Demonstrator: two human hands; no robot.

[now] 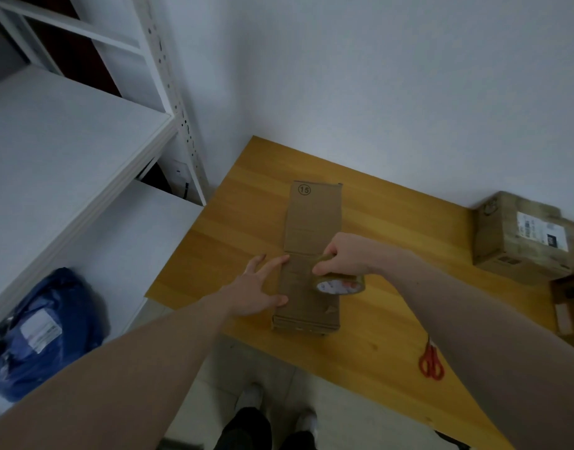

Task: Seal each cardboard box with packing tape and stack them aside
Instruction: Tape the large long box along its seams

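Cardboard box (308, 254) lies mid-table on the wooden table (392, 228), long axis running near to far. Plain brown, low and narrow; far flap folded out flat, with a circled "15" printed at its far left corner. A crease crosses the box about midway. At the near edge the layered board shows as stacked edges — whether that is one box or several flattened together cannot be told.

Left hand (256, 289) rests on the box's left side, fingers spread and mostly straight, thumb lying along the near part of the top; it grips nothing.

Right hand (345, 254) is curled round the tape roll (339, 282), fingers over the top of it, thumb on the left. The roll stands on edge on the box's right half, its white core label facing the camera, print too blurred to read. No pulled strip of tape can be made out.

Red scissors (431, 360) lie near the table's near right edge, blades partly hidden by the right forearm. Sealed parcel (519, 241) with a white label sits far right, cut off by the frame edge. Blue bag (42, 332) sits on the lower white shelf (68, 151) at left — contents unclear.
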